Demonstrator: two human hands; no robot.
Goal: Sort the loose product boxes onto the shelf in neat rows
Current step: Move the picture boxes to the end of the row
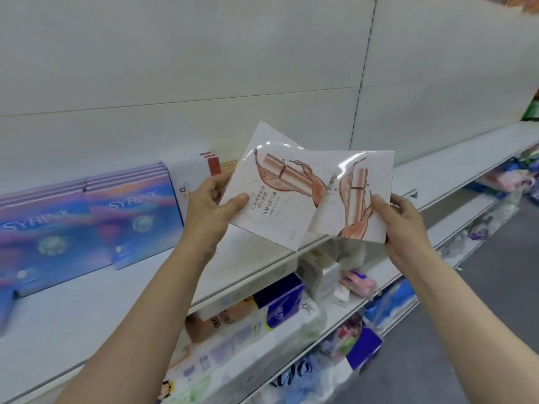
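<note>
I hold two flat white Marubi boxes with rose-gold bottle prints above the white shelf (431,176). My left hand (211,204) grips the left Marubi box (271,185) at its lower left corner, thumb on the front. My right hand (401,220) pinches the right Marubi box (354,196) at its right edge. The two boxes overlap in the middle and both are tilted. Blue-purple Syrinx boxes (134,211) stand in rows on the shelf at left. A white box stack (189,177) stands behind my left hand.
Thin red and gold box edges (214,164) stand against the back panel (204,83). The lower shelves hold tissue packs (283,301) and wrapped goods (355,278). Grey floor (495,287) lies at right.
</note>
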